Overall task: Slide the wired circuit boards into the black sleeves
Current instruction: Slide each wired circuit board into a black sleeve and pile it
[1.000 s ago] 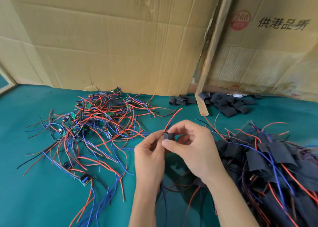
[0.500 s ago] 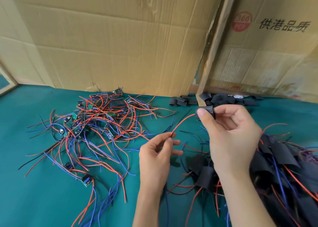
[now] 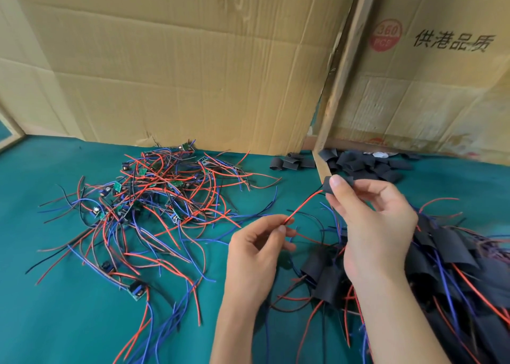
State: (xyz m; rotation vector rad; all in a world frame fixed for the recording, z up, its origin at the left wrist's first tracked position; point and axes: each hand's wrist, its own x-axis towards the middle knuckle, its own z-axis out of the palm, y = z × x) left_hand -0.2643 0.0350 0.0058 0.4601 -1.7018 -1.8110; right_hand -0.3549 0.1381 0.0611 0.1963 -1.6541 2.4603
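Note:
My right hand (image 3: 369,220) pinches a black sleeve (image 3: 329,185) between thumb and fingers, raised above the green table. A red wire (image 3: 305,205) runs out of the sleeve's left end down to my left hand (image 3: 259,250), which pinches the wire's tip between thumb and forefinger. The board inside the sleeve is hidden. A tangle of wired circuit boards (image 3: 154,198) with red, blue and black leads lies to the left. Empty black sleeves (image 3: 358,165) are piled at the back by the cardboard. Sleeved boards (image 3: 455,267) are heaped at the right.
Cardboard walls (image 3: 193,74) stand along the back of the green table (image 3: 55,322). A wooden slat (image 3: 336,87) leans between the two cardboard sheets. One loose board (image 3: 136,289) with leads lies near the front left.
My hands have come apart: the right hand rose up and right with the sleeve, and the left hand drew the red wire out to the left and down.

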